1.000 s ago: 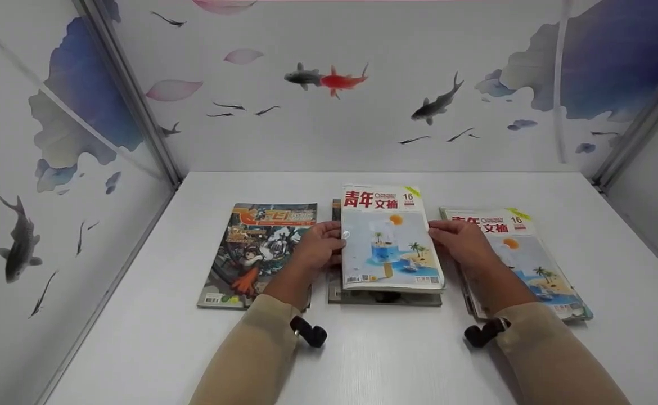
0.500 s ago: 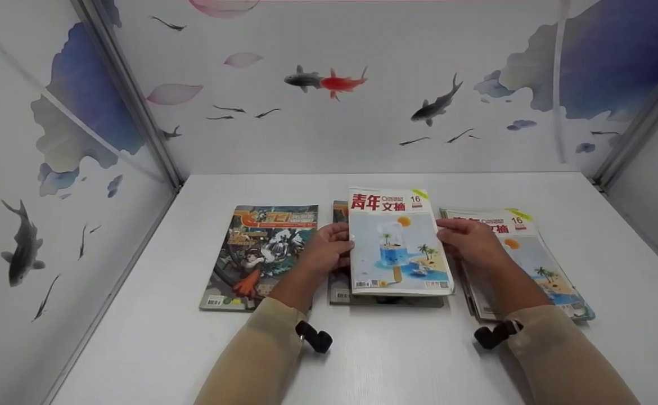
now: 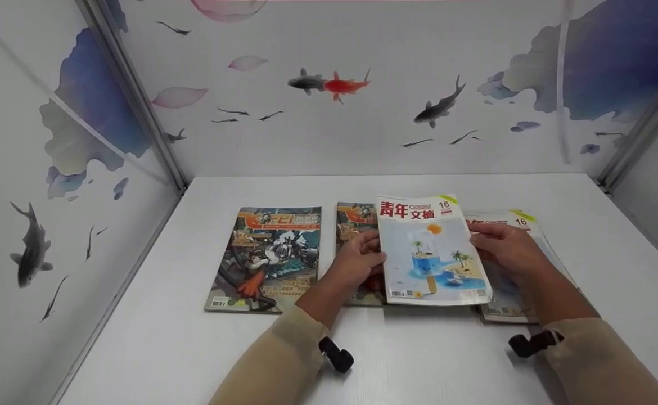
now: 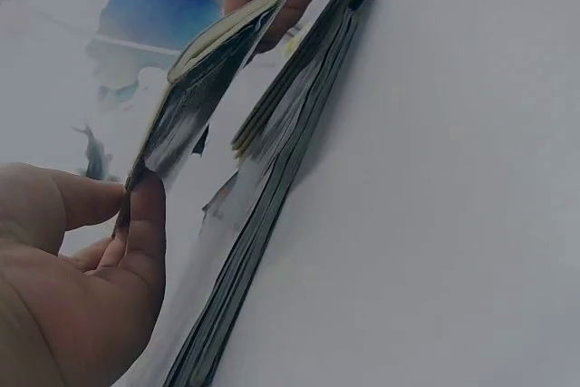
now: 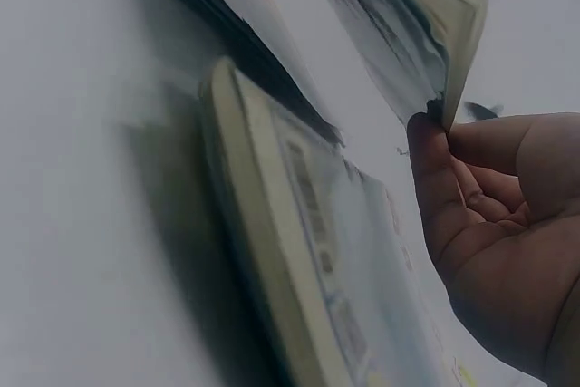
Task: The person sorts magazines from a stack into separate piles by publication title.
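Note:
Both hands hold a white magazine with a red title, the number 16 and a beach ice-pop picture. My left hand pinches its left edge between thumb and fingers. On the opposite edge, my right hand pinches it the same way. In both wrist views the magazine is raised above the piles on the table. It overlaps a dark comic magazine in the middle and the left part of the right-hand pile, whose top cover matches the held one. The held magazine's underside shows in the left wrist view.
Left of the hands lies another dark, orange-titled comic magazine. The white table is bounded by a back wall and side walls printed with fish and petals.
Both hands have carried the white magazine rightward and slightly toward the front, from over the middle pile to partly over the right pile. More of the middle comic cover shows now.

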